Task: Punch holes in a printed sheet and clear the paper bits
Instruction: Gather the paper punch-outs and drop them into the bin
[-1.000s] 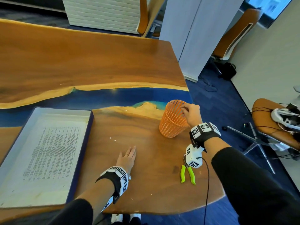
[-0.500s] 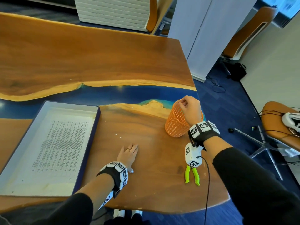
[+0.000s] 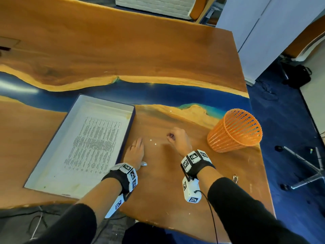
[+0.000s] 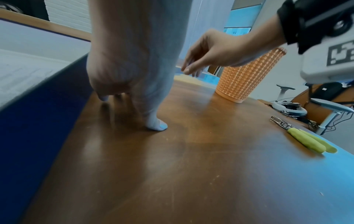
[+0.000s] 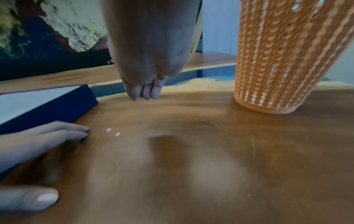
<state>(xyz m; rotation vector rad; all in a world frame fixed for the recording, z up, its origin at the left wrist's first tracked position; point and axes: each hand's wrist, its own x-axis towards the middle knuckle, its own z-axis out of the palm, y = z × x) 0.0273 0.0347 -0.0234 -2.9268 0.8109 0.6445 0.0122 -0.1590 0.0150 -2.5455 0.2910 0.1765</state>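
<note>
Resting flat on glossy brown wooden table [image 3: 175,59], left hand [image 3: 135,152], fingers straight. Hovering just right of it, right hand [image 3: 177,140], fingertips bunched downward; whether pinching anything, cannot tell. Between them, tiny white round paper bits [image 3: 155,143]. Left of centre, white printed sheet [image 3: 95,145] in shallow navy-walled box [image 3: 131,117]. At right, ribbed orange plastic mesh basket [image 3: 235,131]; green-handled metal hole punch [image 4: 306,136].

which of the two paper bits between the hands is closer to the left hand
The upper-left bit: it lies nearer the left hand than the other bit, which sits lower and further toward the right hand.
</note>
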